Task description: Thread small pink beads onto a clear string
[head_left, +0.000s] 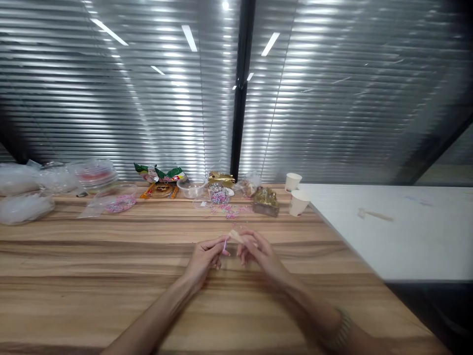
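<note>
Close together above the wooden table (155, 266), my two hands meet near the middle of the view. My left hand (207, 254) pinches a thin light-purple strip (224, 245) between thumb and fingers. A pale beige piece (235, 236), its kind too blurred to make out, is gripped in the fingertips of my right hand (260, 251) and reaches toward the left fingertips. I cannot tell whether the two pieces touch. Just beyond my hands lie scattered small pink, purple and white pieces (231, 211), beside a clear container (219, 195) holding more of them.
Along the back stand plastic bags (22, 207), stacked round containers (94, 173), a lid with pink pieces (121, 203), green snack packets (172, 175), a clear bowl (192, 187), a gold-wrapped block (265, 201) and paper cups (298, 203). A wooden-handled tool (377, 215) lies on the white table (417, 246).
</note>
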Available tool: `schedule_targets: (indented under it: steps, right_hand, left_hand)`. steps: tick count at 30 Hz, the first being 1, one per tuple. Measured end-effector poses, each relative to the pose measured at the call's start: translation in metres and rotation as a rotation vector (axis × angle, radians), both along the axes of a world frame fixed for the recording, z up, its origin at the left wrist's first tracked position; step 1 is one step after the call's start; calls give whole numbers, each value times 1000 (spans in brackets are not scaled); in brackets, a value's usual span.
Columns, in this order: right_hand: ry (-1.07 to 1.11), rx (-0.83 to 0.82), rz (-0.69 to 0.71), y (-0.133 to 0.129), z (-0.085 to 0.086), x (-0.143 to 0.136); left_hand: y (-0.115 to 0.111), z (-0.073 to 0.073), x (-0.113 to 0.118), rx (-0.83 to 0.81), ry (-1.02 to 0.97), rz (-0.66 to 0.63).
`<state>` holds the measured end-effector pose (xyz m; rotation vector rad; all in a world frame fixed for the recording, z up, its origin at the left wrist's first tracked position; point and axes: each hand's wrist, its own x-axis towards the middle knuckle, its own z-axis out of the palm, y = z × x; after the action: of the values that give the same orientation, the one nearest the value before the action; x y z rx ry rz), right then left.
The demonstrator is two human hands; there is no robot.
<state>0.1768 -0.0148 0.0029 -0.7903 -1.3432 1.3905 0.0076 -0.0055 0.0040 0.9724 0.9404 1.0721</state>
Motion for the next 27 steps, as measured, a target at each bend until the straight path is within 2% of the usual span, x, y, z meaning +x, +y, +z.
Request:
schedule_targets:
  steps: [4,8,11,16,18,23,27]
  right_hand:
    - [138,-132,85,-2,-9,-5]
    - [156,-177,91,-6,-8,-7]
    - [47,-111,96,-8,-7,-9]
    - [-302,60,56,-11,-3,-10]
    - [-381,67,83,-12,0,-9]
    - [-316,-35,244,-14,7,-6]
    - [-339,-20,153,-15,8,-8]
  left_hand:
    - [-1,-2,2,35,98,78]
    - [1,-4,1,48,152,101]
    - [1,-5,0,63,162,87]
    - [3,-6,0,131,164,16]
    - [3,-7,-1,157,175,-1]
    - [4,-7,-3,222,199,-59]
    - [3,-6,-2,237,259,-41]
